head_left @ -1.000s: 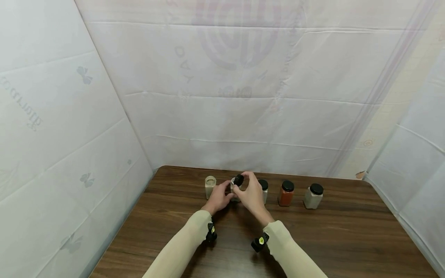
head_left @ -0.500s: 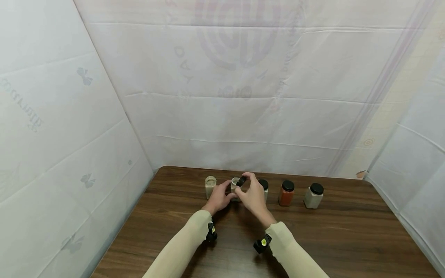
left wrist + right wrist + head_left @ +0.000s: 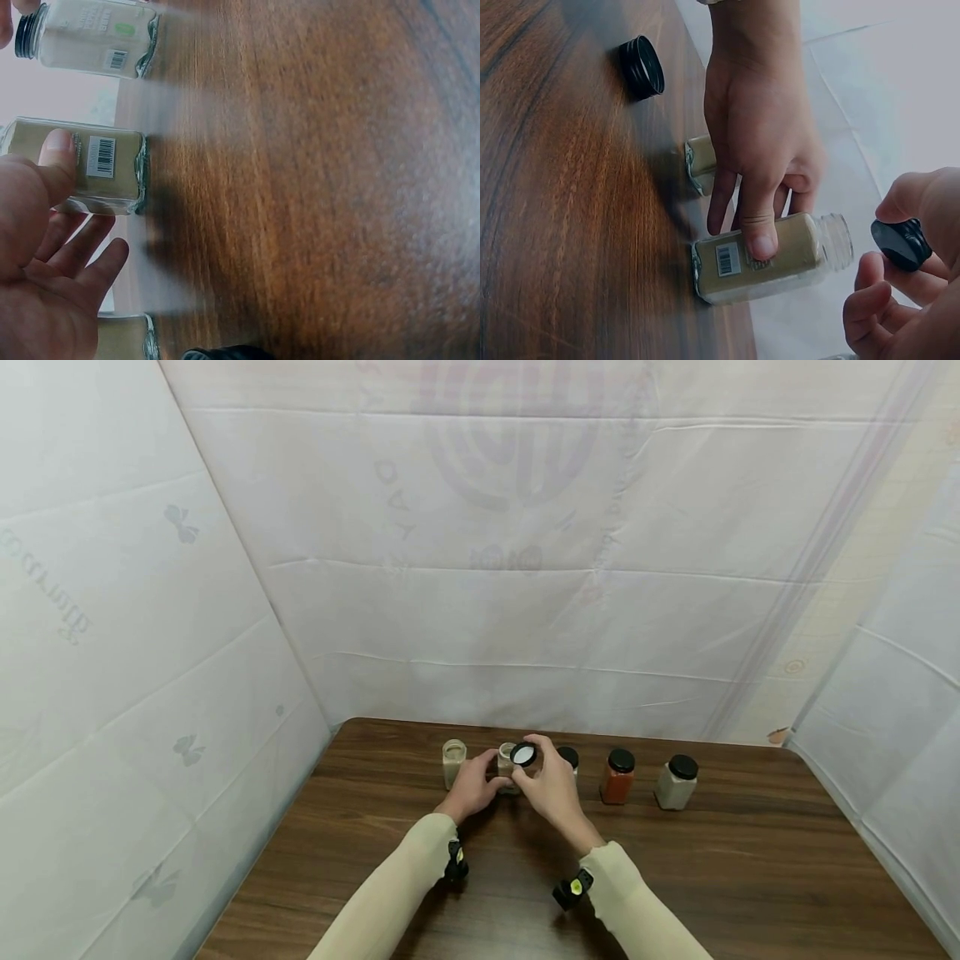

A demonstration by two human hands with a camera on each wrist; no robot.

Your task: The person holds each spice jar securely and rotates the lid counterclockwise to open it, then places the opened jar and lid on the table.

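My left hand [image 3: 471, 787] grips a square glass spice jar [image 3: 795, 251] of tan powder, thumb over the front by the barcode label. This jar stands upright on the table with its threaded mouth uncovered. Between thumb and fingers, my right hand [image 3: 553, 785] pinches a black screw lid [image 3: 523, 754], held just right of the mouth and apart from it. The lid is tipped so its white inner side shows in the head view. Left of the left hand stands another lidless jar [image 3: 453, 764] with tan contents, partly hidden behind that hand in the right wrist view.
Right of my hands stand a black-lidded pale jar [image 3: 569, 760], a jar of orange-red powder [image 3: 618, 778] and a jar with pale contents [image 3: 677, 785]. A loose black lid [image 3: 641, 67] lies on the wooden table [image 3: 360, 827]. White sheeting hangs behind.
The black lid has come off the jar's mouth, shifted slightly right and turned until its white inside faces up toward the head camera. My left hand keeps its grip on the jar.
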